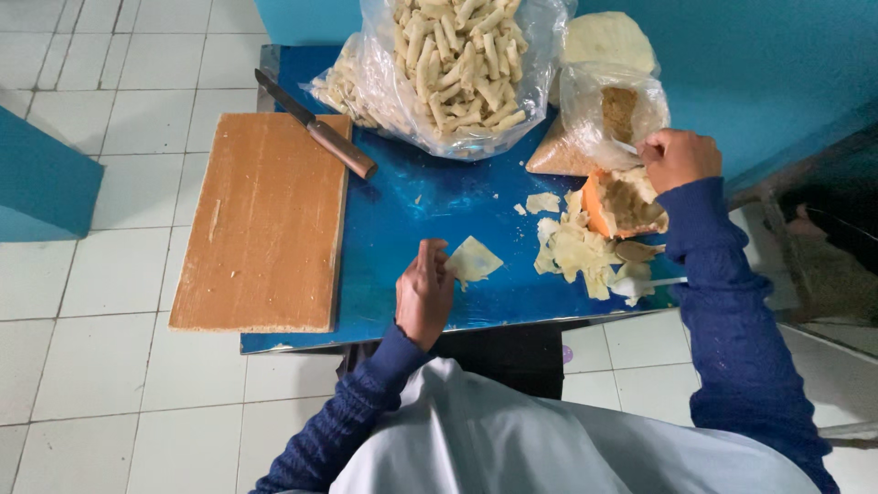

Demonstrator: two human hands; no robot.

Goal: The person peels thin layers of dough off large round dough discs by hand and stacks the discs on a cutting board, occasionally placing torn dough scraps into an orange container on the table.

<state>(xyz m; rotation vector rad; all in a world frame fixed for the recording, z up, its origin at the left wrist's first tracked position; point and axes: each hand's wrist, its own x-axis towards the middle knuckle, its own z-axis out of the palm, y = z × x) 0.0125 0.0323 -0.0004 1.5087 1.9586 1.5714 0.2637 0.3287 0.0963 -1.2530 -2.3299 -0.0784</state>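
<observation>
L hand (423, 295) rests on the blue desk (402, 210), its fingers (433, 252) pinching the near edge of one thin pale wrapper sheet (474, 262) that lies flat on the desk just right of the hand. R hand (678, 158) is up at the far right, fingers curled closed round a small white utensil handle (can't tell exactly what kind, mostly hidden), dipping into an orange bowl (596, 203) w/ pale filling (631, 197) in it. Between the two hands, a loose stack of more wrapper sheets (574, 252) sits just in front of the bowl, w/ a few torn scraps (541, 202) scattered nearby. A white spoon (645, 285) lies at the desk's near right edge, beside the stack. Behind the bowl: a clear bag w/ brownish crumbs (604, 119), touching the R hand. At the far middle, a big clear plastic bag (457, 64) packed w/ finished pale rolls. On the left side of the desk lies a wooden cutting board (265, 220), overhanging the desk's left edge, and a knife (315, 128) w/ a wooden handle lies diagonally across its far right corner, blade pointing away. Both sleeves are dark blue knit; white tiled floor (91, 366) all round.
</observation>
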